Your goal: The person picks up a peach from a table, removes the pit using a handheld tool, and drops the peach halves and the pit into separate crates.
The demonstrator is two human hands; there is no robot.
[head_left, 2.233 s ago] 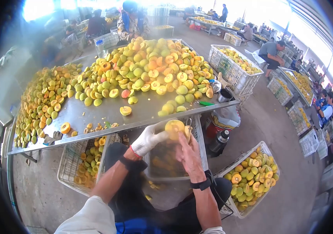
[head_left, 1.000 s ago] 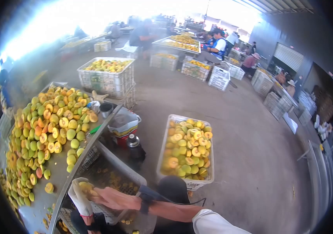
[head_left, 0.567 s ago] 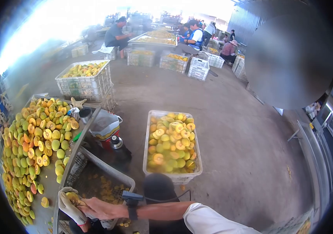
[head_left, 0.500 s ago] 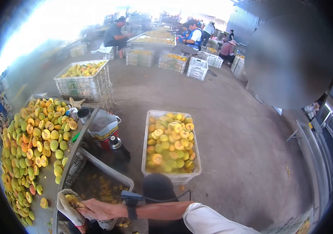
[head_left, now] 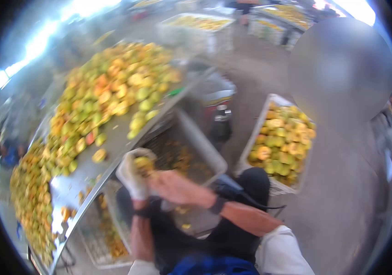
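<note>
White fabric covers the left hand (head_left: 133, 176), which is curled around a yellow-green fruit (head_left: 144, 164) held just off the near edge of the bench (head_left: 70, 185). The bare right hand (head_left: 174, 188), a dark strap (head_left: 216, 204) on its wrist, presses against the fruit from the right, though motion blur hides whether its fingers are closed on anything. Both forearms rise from pale sleeves at the bottom of the view. Directly beneath the hands sits a grey tray (head_left: 200, 135) tucked under the bench edge, with yellow scraps (head_left: 177, 158) scattered on its bottom. A wire crate (head_left: 97, 233) lies lower to the left, also under the bench. On the metal bench top, a long heap of fruit (head_left: 109, 91), green, yellow and orange, whole and halved, runs away from the person. A single piece (head_left: 99, 156) lies apart, near the edge. A dark flask (head_left: 221, 126) stands on the floor past the tray, and to its right a white floor crate (head_left: 252, 137) is filled with halved fruit (head_left: 283, 140). Far back, blurred crates (head_left: 196, 20) of more fruit stand on the concrete floor.
</note>
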